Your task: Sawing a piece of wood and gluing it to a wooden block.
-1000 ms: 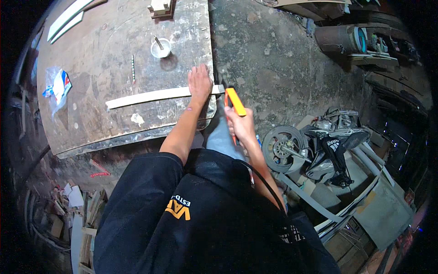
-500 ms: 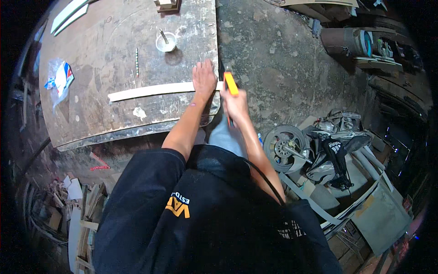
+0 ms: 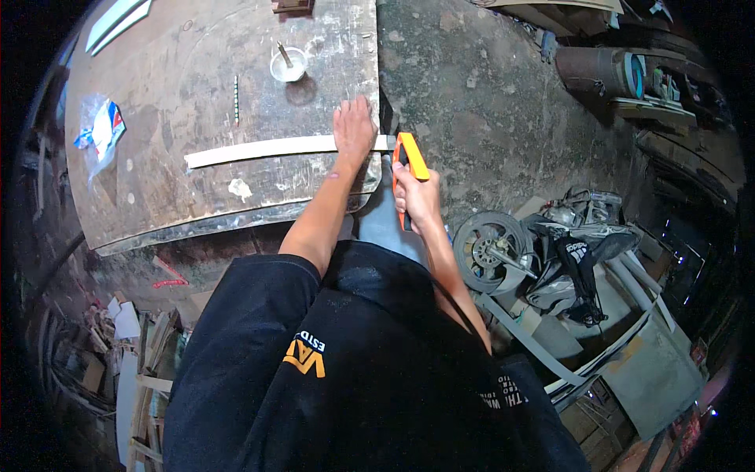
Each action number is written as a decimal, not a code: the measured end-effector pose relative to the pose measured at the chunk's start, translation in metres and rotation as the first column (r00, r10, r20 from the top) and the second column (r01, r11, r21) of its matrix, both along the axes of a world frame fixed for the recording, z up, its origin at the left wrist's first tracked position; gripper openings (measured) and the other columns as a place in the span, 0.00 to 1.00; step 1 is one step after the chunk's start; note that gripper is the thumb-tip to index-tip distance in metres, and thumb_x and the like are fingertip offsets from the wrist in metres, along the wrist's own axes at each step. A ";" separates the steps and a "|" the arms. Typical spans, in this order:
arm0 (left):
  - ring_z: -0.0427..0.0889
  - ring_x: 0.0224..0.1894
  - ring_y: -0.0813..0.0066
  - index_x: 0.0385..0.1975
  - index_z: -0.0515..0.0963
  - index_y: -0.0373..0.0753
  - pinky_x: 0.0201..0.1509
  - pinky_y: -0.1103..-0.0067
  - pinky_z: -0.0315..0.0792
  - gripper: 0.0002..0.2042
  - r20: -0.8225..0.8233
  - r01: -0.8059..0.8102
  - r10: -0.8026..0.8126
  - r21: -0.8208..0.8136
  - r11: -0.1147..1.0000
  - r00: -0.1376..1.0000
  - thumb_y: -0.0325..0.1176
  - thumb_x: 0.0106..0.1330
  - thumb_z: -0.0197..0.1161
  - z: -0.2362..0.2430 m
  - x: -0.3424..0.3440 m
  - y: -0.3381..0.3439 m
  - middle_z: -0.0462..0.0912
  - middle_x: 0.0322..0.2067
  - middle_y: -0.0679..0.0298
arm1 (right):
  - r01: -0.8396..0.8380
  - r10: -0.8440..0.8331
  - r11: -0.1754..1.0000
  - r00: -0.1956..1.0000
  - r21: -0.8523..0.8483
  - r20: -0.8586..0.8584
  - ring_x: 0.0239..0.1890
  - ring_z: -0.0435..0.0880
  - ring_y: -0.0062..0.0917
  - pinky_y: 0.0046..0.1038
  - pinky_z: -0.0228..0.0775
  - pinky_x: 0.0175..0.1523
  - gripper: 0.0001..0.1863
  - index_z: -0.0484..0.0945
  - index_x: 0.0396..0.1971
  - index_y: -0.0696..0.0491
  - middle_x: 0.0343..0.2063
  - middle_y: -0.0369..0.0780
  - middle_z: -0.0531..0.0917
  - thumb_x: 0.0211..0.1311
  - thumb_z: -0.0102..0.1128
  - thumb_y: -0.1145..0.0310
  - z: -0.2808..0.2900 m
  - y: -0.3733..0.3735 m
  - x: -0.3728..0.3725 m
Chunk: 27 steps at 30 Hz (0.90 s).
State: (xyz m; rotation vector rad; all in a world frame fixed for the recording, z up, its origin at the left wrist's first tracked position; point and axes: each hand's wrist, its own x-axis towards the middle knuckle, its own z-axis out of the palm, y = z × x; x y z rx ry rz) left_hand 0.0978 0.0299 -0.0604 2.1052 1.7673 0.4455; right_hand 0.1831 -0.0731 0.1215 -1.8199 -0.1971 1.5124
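A long, narrow white strip (image 3: 259, 149) lies across the desk (image 3: 173, 102) close to its near side, its right end reaching just past the right edge. The left hand (image 3: 355, 130) rests flat over the strip near that end, its grip open with the fingers stretched out and pointing away from the body, pressing from above and closed around nothing. Just beyond the edge, the right hand (image 3: 419, 197) has its grip wrapped round the handle of an orange-and-yellow tool (image 3: 412, 153), whose upper part stands beside the strip's end; whether the two touch is too small to tell. Farther in on the desk, a striped pencil (image 3: 236, 100) lies well apart from the hands, with a white cup (image 3: 288, 68) to its right holding a stick that leans out over the rim. A clear plastic bag (image 3: 101, 130) with blue and red markings lies toward the left side, and white pieces (image 3: 118, 23) lie at the far left corner. Off the desk, a wheel (image 3: 487, 250) rests on the stained floor (image 3: 487, 102) to the right, near a black bag (image 3: 576, 267).
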 end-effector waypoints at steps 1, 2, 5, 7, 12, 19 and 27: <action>0.76 0.42 0.61 0.36 0.73 0.41 0.46 0.65 0.68 0.05 -0.001 -0.008 0.008 -0.014 1.000 1.000 0.33 0.64 0.55 0.003 0.000 0.001 0.79 0.32 0.59 | -0.028 0.029 0.999 0.998 -0.022 0.047 0.10 0.59 0.11 0.19 0.50 0.14 0.19 0.65 0.18 0.47 0.11 0.26 0.64 0.67 0.61 0.65 0.000 -0.006 -0.004; 0.76 0.42 0.61 0.36 0.73 0.41 0.46 0.65 0.68 0.05 -0.001 -0.011 0.011 -0.005 1.000 1.000 0.33 0.64 0.55 0.001 0.001 0.004 0.79 0.32 0.59 | -0.060 0.063 0.998 0.994 -0.036 0.093 0.10 0.60 0.11 0.19 0.51 0.15 0.19 0.65 0.18 0.47 0.11 0.27 0.65 0.67 0.61 0.65 0.002 -0.013 -0.006; 0.76 0.42 0.61 0.35 0.73 0.42 0.45 0.65 0.67 0.04 0.025 -0.001 0.000 0.047 0.999 1.000 0.31 0.63 0.55 -0.003 0.000 0.001 0.78 0.32 0.60 | -0.037 0.037 0.999 0.998 -0.004 0.050 0.10 0.60 0.12 0.19 0.49 0.14 0.19 0.65 0.18 0.49 0.11 0.27 0.65 0.67 0.62 0.66 0.017 -0.031 -0.006; 0.76 0.42 0.61 0.35 0.73 0.42 0.45 0.66 0.67 0.05 0.012 0.002 -0.002 0.031 1.000 1.000 0.32 0.62 0.55 -0.001 -0.001 0.001 0.78 0.32 0.60 | -0.035 0.032 0.998 0.997 0.042 0.067 0.10 0.60 0.11 0.19 0.49 0.14 0.19 0.65 0.18 0.49 0.11 0.27 0.65 0.67 0.62 0.66 -0.005 -0.028 -0.009; 0.76 0.41 0.62 0.36 0.73 0.42 0.44 0.66 0.67 0.05 -0.008 -0.002 0.002 0.029 1.000 1.000 0.33 0.63 0.56 -0.001 -0.001 0.000 0.78 0.32 0.60 | -0.094 0.092 0.995 0.993 0.028 0.068 0.10 0.60 0.11 0.19 0.49 0.15 0.18 0.66 0.19 0.50 0.12 0.27 0.66 0.67 0.63 0.65 0.005 -0.037 -0.011; 0.76 0.40 0.62 0.35 0.73 0.42 0.44 0.66 0.67 0.05 -0.015 -0.001 0.001 0.021 1.000 1.000 0.35 0.66 0.55 0.003 0.002 -0.001 0.78 0.30 0.61 | -0.043 0.040 0.996 0.998 0.079 0.037 0.10 0.61 0.12 0.19 0.51 0.14 0.16 0.67 0.23 0.50 0.12 0.28 0.66 0.66 0.64 0.65 0.008 -0.038 -0.029; 0.76 0.40 0.61 0.34 0.73 0.42 0.44 0.66 0.68 0.05 -0.020 0.018 -0.016 0.068 0.998 1.000 0.31 0.60 0.56 -0.003 0.000 -0.005 0.79 0.31 0.61 | -0.132 0.135 0.990 0.989 -0.051 0.058 0.08 0.67 0.16 0.25 0.55 0.12 0.17 0.70 0.18 0.53 0.11 0.32 0.70 0.65 0.62 0.63 -0.008 0.044 0.016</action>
